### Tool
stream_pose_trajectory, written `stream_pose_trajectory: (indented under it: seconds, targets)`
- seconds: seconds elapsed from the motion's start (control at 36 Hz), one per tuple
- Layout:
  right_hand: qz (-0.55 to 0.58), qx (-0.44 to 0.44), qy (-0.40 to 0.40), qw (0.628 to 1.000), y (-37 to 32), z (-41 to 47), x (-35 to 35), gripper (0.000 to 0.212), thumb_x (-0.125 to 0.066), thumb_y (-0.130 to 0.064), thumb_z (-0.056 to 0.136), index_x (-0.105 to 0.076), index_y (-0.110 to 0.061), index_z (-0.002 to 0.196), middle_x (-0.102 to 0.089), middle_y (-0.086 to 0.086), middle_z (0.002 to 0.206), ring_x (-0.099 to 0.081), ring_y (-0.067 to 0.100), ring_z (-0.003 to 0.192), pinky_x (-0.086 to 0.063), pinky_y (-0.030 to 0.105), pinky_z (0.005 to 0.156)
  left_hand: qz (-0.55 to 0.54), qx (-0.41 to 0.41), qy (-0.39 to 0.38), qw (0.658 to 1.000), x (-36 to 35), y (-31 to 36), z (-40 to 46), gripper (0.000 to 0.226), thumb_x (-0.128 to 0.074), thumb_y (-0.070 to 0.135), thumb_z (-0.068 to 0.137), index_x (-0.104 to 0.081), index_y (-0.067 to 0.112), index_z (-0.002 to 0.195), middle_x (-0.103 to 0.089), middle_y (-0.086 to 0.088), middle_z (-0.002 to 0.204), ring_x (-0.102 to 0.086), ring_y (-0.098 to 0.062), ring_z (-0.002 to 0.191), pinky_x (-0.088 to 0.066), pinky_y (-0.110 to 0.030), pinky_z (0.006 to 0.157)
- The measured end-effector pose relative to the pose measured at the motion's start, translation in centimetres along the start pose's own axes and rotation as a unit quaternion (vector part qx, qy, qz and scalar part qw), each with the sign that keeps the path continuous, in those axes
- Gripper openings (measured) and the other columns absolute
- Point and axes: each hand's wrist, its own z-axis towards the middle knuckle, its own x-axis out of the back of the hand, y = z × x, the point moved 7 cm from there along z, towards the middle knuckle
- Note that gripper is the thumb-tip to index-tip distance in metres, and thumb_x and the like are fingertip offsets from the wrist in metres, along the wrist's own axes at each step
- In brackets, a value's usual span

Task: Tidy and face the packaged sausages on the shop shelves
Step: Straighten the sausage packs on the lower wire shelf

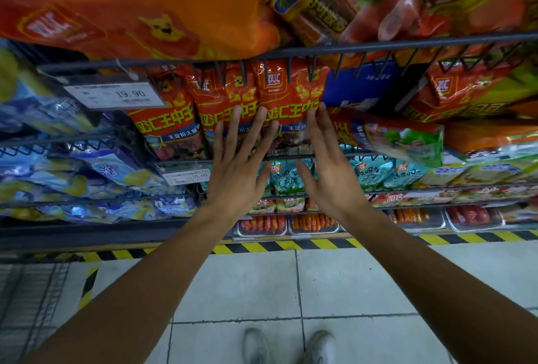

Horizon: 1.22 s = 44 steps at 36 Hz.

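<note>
Fingers (237,121) of your left hand (235,171) are straight and spread, their tips lying flat against the red sausage packs (224,101) standing upright in the middle wire shelf (294,156). Your right hand (329,177) is likewise released, fingers extended together, tips touching the right edge of the rightmost upright red pack (291,92). Neither hand grips anything.

Three red packs stand side by side in that row, faces outward, tops behind the wire rail (291,53) of the shelf above. A blue pack (361,84) sits just to their right, and beyond it a red-and-green pack (390,136) lies tilted on its side. A price tag (116,95) reading 19.90 hangs to the left of the row.

The upper shelf holds large orange bags (131,8) lying over its rail. The shelf below carries teal packs (288,180) standing upright. Lower still, clear trays (262,225) hold loose red sausages. Blue-and-yellow bags (96,171) fill the left bays. Yellow-black hazard tape (291,245) edges the tiled floor (349,290).
</note>
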Motion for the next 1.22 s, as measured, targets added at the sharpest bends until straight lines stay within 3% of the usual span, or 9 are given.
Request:
stream_pose_trajectory:
  seconds: [0.11, 0.19, 0.31, 0.39, 0.47, 0.56, 0.69, 1.03, 1.22]
  targets:
    - [-0.015, -0.011, -0.026, 0.999, 0.4, -0.3, 0.4, 0.088, -0.061, -0.022, 0.101, 0.001, -0.025, 0.164, 0.009, -0.006, 0.172, -0.058, 0.030, 0.126, -0.062, 0.039, 0.066, 0.009, 0.003, -0.017, 1.000, 0.3, 0.1, -0.2, 0.074, -0.046, 0.042, 0.107, -0.003, 0.025, 0.165, 0.008, -0.003, 0.173, 0.013, -0.041, 0.156, -0.002, -0.064, 0.124]
    - [0.004, -0.021, -0.044, 0.999, 0.7, -1.0, 0.6, 0.083, -0.063, -0.018, 0.100, -0.011, -0.027, 0.164, -0.003, -0.004, 0.172, -0.044, 0.029, 0.142, -0.059, 0.043, 0.093, 0.012, 0.001, -0.024, 1.000, 0.6, 0.3, -0.2, 0.076, -0.048, 0.040, 0.106, -0.004, 0.025, 0.165, 0.007, -0.003, 0.173, 0.012, -0.041, 0.156, -0.002, -0.064, 0.124]
    - [0.056, -0.099, -0.074, 0.991, 2.3, -3.8, 1.5, 0.074, -0.065, -0.016, 0.099, -0.025, -0.028, 0.161, -0.026, -0.005, 0.167, -0.023, 0.015, 0.154, -0.030, 0.036, 0.124, -0.013, 0.015, -0.039, 0.999, 1.4, 0.7, -0.4, 0.083, -0.059, 0.033, 0.100, -0.008, 0.026, 0.165, 0.007, -0.002, 0.173, 0.014, -0.039, 0.157, -0.001, -0.064, 0.125]
    - [0.075, -0.159, -0.079, 0.981, 3.7, -6.5, 3.3, 0.071, -0.068, -0.017, 0.099, -0.032, -0.029, 0.158, -0.034, -0.007, 0.163, -0.034, 0.017, 0.150, -0.035, 0.041, 0.122, -0.038, 0.028, -0.064, 0.997, 2.2, 1.0, -0.7, 0.083, -0.063, 0.030, 0.098, -0.014, 0.027, 0.165, 0.008, 0.001, 0.173, 0.016, -0.035, 0.157, -0.001, -0.063, 0.125]
    - [0.081, -0.222, -0.072, 0.969, 4.6, -8.5, 5.8, 0.069, -0.070, -0.019, 0.098, -0.036, -0.028, 0.157, -0.042, -0.005, 0.159, -0.048, 0.019, 0.137, -0.039, 0.020, 0.108, -0.052, 0.047, -0.116, 0.991, 2.7, 1.4, -1.0, 0.080, -0.062, 0.030, 0.098, -0.018, 0.026, 0.164, 0.012, 0.003, 0.172, 0.018, -0.032, 0.157, -0.004, -0.063, 0.125]
    - [0.089, -0.258, -0.057, 0.960, 4.5, -9.9, 8.7, 0.066, -0.071, -0.019, 0.097, -0.040, -0.021, 0.155, -0.048, 0.000, 0.155, -0.062, 0.015, 0.116, -0.043, 0.022, 0.093, -0.072, 0.071, -0.165, 0.981, 3.6, 2.2, -1.3, 0.079, -0.062, 0.029, 0.099, -0.018, 0.025, 0.164, 0.006, 0.000, 0.173, 0.007, -0.033, 0.158, -0.009, -0.061, 0.126]
    - [0.062, -0.217, -0.070, 0.972, 1.9, -10.1, 12.7, 0.063, -0.068, -0.016, 0.098, -0.040, -0.015, 0.155, -0.047, 0.005, 0.156, -0.043, 0.023, 0.144, -0.040, 0.040, 0.117, -0.131, 0.070, -0.216, 0.965, 6.0, 5.4, -1.4, 0.075, -0.059, 0.026, 0.102, -0.018, 0.019, 0.164, -0.007, -0.004, 0.172, -0.005, -0.032, 0.158, -0.015, -0.053, 0.127]
    - [-0.114, -0.049, -0.067, 0.990, -2.3, -5.4, 17.0, 0.061, -0.075, -0.012, 0.091, -0.052, -0.014, 0.147, -0.062, 0.009, 0.138, -0.053, 0.029, 0.130, -0.046, 0.045, 0.110, -0.259, 0.092, -0.263, 0.925, 8.0, 11.7, -2.7, 0.069, -0.057, 0.023, 0.103, -0.023, 0.024, 0.162, -0.021, 0.000, 0.169, -0.015, -0.025, 0.157, -0.016, -0.044, 0.127]
    - [-0.244, -0.061, -0.157, 0.955, -1.3, -1.4, 16.6, 0.064, -0.077, -0.015, 0.088, -0.050, -0.009, 0.146, -0.055, 0.011, 0.145, -0.048, 0.030, 0.135, -0.038, 0.038, 0.113, -0.289, 0.105, -0.290, 0.906, 6.6, 12.2, -2.3, 0.069, -0.058, 0.026, 0.104, -0.023, 0.023, 0.163, -0.020, 0.002, 0.170, -0.017, -0.024, 0.156, -0.017, -0.042, 0.126]
